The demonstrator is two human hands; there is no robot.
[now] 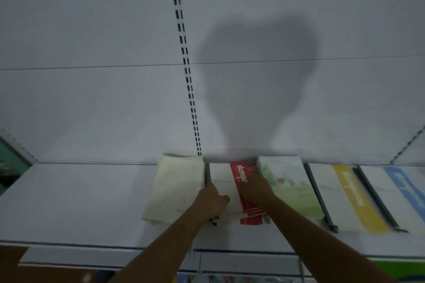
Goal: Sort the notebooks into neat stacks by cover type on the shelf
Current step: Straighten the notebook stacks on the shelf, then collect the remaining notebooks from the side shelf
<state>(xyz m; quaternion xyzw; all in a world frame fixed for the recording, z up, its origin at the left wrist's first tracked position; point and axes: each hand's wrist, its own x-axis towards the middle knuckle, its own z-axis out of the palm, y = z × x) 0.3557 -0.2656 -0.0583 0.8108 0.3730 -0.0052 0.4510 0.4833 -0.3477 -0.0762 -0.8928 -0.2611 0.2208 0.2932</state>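
White shelf (69, 202) carries a row of notebook stacks, long axes running front to back. Cream stack (177, 188) at left. Red-banded stack (239, 181) next, lettering reading toward the wall; left hand (212, 200) grips its spine edge, right hand (256, 187) lies over the band, fingers hidden, cannot tell. Green stack (289, 181), yellow-banded stack (345, 193), blue-banded stack (404, 188) cut off at right.

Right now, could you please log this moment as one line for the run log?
both hands on red-banded white notebook stack | left hand at its left edge | right hand on red band | stack flat on white shelf
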